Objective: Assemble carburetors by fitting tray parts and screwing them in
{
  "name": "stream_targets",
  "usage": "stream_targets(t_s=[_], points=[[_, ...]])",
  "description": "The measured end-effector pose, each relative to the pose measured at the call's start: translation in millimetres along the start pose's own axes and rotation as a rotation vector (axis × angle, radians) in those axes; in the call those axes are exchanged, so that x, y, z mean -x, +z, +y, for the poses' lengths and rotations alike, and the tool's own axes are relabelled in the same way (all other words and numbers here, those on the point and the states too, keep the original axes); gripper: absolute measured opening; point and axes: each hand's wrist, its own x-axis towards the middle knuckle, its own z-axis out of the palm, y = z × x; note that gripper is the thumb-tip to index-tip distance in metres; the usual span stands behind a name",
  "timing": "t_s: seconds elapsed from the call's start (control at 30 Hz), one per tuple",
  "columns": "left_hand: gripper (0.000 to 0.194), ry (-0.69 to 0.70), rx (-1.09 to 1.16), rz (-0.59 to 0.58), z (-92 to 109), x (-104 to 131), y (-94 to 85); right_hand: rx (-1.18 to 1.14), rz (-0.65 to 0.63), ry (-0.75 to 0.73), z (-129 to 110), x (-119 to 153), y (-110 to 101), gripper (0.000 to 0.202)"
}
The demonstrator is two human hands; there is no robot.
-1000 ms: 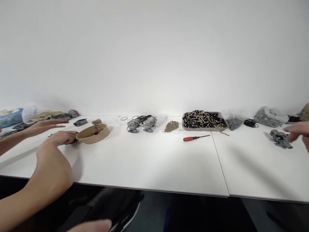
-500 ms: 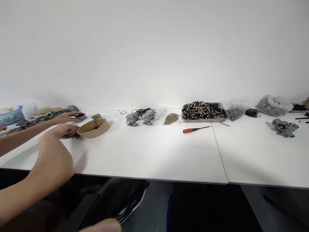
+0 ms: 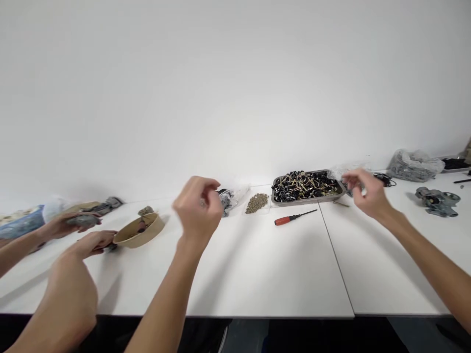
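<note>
My left hand (image 3: 198, 206) is over the back middle of the table with curled fingers; a small grey bit shows between them, but what they hold is hidden. Just right of it lie a grey metal part (image 3: 225, 202) and clear plastic. My right hand (image 3: 364, 191) hovers, fingers apart and nothing seen in them, in front of a clear bag (image 3: 336, 171) of small parts. Between my hands are a pile of small brass-coloured pieces (image 3: 256, 202), a metal tray (image 3: 312, 200) of black and gold parts, and a red-handled screwdriver (image 3: 283, 221).
At the left, another person's hands hold grey parts beside a tan bowl (image 3: 145, 238). On the right lie a grey metal assembly (image 3: 439, 201), a bag of grey parts (image 3: 414, 165) and black cords (image 3: 384, 180). A seam (image 3: 334, 255) crosses the table.
Both my hands now reach over the table; earlier only a blurred piece of one showed at the bottom edge. The co-worker's farther hand has lifted a grey part. The view has tilted up.
</note>
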Motion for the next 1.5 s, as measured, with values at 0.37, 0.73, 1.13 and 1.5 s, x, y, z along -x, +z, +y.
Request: stream_targets(t_s=[0.37,0.73,1.13,1.5], points=[[0.036,-0.192,-0.758,-0.834,-84.9,14.3,96.1,-0.033,-0.094,0.023,31.4,27.4,77.4,0.039],[0.024,-0.164,-0.676,-0.642,-108.9,13.0,105.6,-0.091,-0.196,0.124,30.0,28.8,80.5,0.038],[0.042,-0.641,-0.005,-0.557,-41.4,-13.4,73.6,-0.179,-0.27,0.291,46.7,34.1,88.4,0.042],[0.053,-0.661,0.969,-1.171,119.0,84.2,123.6,-0.156,-0.282,0.348,47.0,31.9,86.3,0.042]])
